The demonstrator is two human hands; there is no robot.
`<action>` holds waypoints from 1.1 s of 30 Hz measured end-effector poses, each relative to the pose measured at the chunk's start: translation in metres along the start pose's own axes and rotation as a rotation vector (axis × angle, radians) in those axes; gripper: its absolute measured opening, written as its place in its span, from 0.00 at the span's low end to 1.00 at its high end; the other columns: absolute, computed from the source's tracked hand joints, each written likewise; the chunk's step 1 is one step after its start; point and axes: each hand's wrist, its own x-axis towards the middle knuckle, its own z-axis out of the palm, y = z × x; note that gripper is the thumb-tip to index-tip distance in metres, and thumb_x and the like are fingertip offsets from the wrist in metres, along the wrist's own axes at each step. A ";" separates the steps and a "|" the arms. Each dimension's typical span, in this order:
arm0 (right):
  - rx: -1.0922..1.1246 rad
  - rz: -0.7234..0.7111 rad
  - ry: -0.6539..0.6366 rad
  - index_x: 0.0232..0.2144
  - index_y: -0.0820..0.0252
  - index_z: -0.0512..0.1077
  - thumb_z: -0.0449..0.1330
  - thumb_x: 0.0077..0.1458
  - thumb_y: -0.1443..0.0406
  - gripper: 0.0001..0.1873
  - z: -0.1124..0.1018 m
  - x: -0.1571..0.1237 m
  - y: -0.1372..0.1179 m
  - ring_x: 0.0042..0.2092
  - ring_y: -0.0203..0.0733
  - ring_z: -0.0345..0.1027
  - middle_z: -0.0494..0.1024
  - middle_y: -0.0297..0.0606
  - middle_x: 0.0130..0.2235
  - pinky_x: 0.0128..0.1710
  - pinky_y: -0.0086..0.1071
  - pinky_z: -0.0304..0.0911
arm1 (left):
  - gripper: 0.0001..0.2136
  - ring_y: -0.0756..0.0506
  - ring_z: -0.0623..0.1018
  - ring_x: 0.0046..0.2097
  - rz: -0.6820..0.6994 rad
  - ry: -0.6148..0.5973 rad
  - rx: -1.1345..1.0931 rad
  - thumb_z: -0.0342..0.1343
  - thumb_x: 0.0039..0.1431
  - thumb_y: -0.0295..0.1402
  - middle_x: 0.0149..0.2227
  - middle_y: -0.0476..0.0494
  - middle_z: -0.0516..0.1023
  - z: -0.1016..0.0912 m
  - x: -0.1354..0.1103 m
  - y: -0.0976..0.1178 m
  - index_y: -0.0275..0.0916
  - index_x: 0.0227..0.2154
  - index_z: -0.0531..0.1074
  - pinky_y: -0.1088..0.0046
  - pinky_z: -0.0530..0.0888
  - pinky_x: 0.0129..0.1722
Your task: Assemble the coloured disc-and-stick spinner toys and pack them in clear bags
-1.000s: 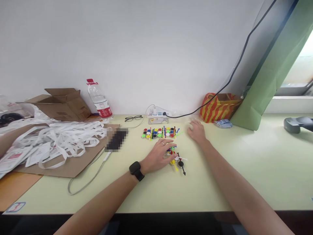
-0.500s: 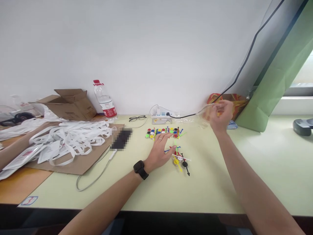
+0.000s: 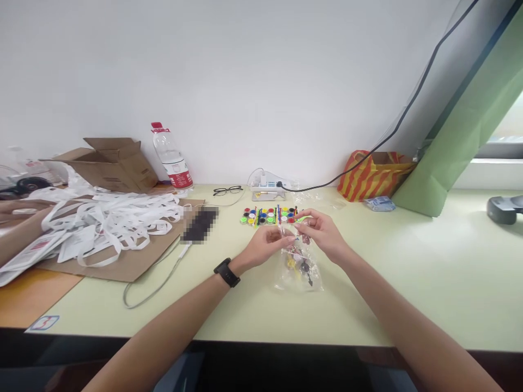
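Between my two hands hangs a clear plastic bag (image 3: 300, 280), gripped near its top edge. My left hand (image 3: 267, 245) pinches its left side and my right hand (image 3: 324, 234) pinches its right side. Through the thin film show several small spinner arrows with round bases, among them a black arrow (image 3: 306, 267) and a yellow arrow (image 3: 291, 262); I cannot tell if they lie inside the bag or behind it. Just beyond my hands, rows of coloured round pieces (image 3: 263, 216) and thin arrows lie on the table, partly covered by my fingers.
A power strip (image 3: 267, 184), glasses (image 3: 227, 190) and more clear bags (image 3: 316, 200) lie along the wall. At left are a phone (image 3: 200, 224), white straps (image 3: 118, 218) on cardboard, a bottle (image 3: 174, 163), a carton (image 3: 110, 166) and another person's arm (image 3: 20, 231). A striped bag (image 3: 371, 177) stands at right.
My right hand has come from the back right to the middle with a clear bag. My left hand has gone from lying over the pieces to holding the bag too.
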 end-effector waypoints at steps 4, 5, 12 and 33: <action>0.040 -0.006 0.035 0.42 0.56 0.76 0.69 0.51 0.53 0.19 -0.008 0.002 -0.002 0.24 0.36 0.64 0.76 0.33 0.26 0.27 0.32 0.63 | 0.18 0.45 0.80 0.35 -0.089 0.080 -0.014 0.57 0.65 0.48 0.33 0.42 0.83 -0.002 0.003 -0.006 0.37 0.35 0.81 0.70 0.75 0.39; 0.048 -0.002 0.047 0.42 0.56 0.76 0.69 0.52 0.54 0.18 -0.011 0.003 -0.002 0.24 0.36 0.64 0.77 0.33 0.26 0.27 0.32 0.63 | 0.18 0.47 0.79 0.33 -0.117 0.101 -0.027 0.58 0.64 0.49 0.32 0.42 0.83 -0.003 0.004 -0.007 0.37 0.34 0.80 0.71 0.74 0.35; 0.033 0.105 -0.190 0.38 0.59 0.78 0.68 0.53 0.50 0.20 -0.013 0.001 -0.001 0.27 0.36 0.67 0.78 0.35 0.27 0.29 0.32 0.63 | 0.18 0.53 0.70 0.23 -0.167 0.105 -0.103 0.64 0.58 0.48 0.24 0.48 0.77 -0.010 0.007 -0.014 0.36 0.29 0.72 0.76 0.69 0.25; -0.098 0.124 -0.252 0.26 0.60 0.74 0.66 0.56 0.47 0.23 -0.031 0.006 0.001 0.24 0.33 0.60 0.74 0.36 0.24 0.25 0.30 0.55 | 0.16 0.53 0.68 0.20 -0.144 0.237 -0.093 0.62 0.59 0.44 0.21 0.51 0.71 -0.007 0.004 -0.009 0.38 0.26 0.67 0.78 0.62 0.19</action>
